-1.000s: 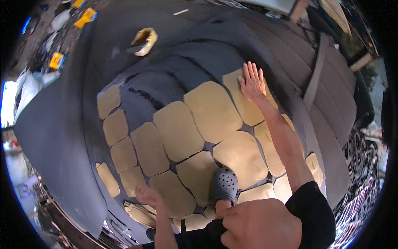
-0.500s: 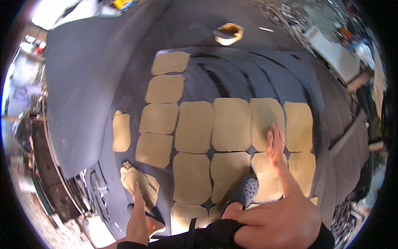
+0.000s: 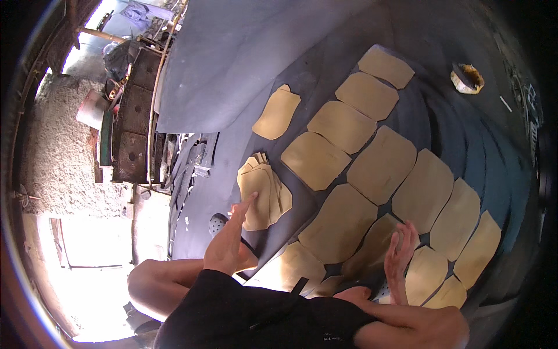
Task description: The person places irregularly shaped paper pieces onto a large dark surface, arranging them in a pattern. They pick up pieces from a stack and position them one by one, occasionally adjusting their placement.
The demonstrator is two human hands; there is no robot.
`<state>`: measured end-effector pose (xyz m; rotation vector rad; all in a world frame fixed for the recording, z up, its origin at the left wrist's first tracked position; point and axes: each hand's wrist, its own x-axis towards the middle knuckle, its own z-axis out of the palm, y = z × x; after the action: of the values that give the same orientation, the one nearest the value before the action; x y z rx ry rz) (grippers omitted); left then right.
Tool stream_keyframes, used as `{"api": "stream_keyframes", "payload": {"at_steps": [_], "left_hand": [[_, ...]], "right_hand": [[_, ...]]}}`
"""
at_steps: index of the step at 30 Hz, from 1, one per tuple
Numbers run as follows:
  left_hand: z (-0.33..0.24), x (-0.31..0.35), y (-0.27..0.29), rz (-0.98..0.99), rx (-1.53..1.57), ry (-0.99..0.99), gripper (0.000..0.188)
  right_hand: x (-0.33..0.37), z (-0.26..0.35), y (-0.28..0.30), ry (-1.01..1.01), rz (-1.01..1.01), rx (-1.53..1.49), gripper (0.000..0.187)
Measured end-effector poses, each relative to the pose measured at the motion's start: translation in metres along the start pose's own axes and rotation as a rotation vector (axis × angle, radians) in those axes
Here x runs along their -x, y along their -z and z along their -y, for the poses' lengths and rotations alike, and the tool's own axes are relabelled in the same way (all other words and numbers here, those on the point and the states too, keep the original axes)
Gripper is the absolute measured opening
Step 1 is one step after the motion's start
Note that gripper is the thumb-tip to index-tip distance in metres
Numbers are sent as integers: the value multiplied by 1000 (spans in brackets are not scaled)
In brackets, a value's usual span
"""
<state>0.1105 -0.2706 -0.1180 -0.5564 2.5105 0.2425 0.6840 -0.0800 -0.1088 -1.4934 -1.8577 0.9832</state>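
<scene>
My left hand (image 3: 241, 210) is at the near edge of a fanned stack of tan sheets (image 3: 267, 192), its thumb on top and its other fingers partly hidden. Tan pieces with clipped corners, one of them a large sheet (image 3: 382, 164), lie side by side in rows on a dark sheet (image 3: 325, 75). Over the near rows, my right hand (image 3: 402, 247) has its fingers stretched and slightly bent, holding nothing. A separate narrow tan piece (image 3: 276, 115) lies beyond the stack, left of the rows.
At the far right stands a cut-open container (image 3: 467, 80) with brown residue, near a thin white stick (image 3: 505, 103). A large dark sheet (image 3: 215, 64) rises at the far left, beside a dark brown bench-like block (image 3: 132, 125). My dark clog (image 3: 217, 224) shows beside my left hand.
The view has swung left, so the rows now slant toward the right. My right hand has come back from the far row toward me. My left hand remains at the stack.
</scene>
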Motion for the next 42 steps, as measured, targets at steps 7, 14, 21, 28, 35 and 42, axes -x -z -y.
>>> {"api": "stream_keyframes", "payload": {"at_steps": [7, 14, 21, 28, 35, 42], "left_hand": [[-16, 1, 2, 262, 16, -213, 144], [-66, -23, -5, 75, -89, -605, 148], [-119, -112, -13, 266, -310, -833, 144], [-128, -105, 25, 386, -368, -802, 137], [-132, -80, 65, 117, -647, -812, 137], [-130, -81, 39, 287, -455, -912, 131]], "right_hand": [[11, -11, 4, 0, 54, 9, 20], [15, -23, 3, -40, 8, -54, 13], [13, -19, -2, 52, -10, 121, 12], [7, -10, -4, 149, -3, 155, 6], [8, -11, -6, 110, -7, 112, 7], [9, -10, -4, 132, -60, 101, 8]]}}
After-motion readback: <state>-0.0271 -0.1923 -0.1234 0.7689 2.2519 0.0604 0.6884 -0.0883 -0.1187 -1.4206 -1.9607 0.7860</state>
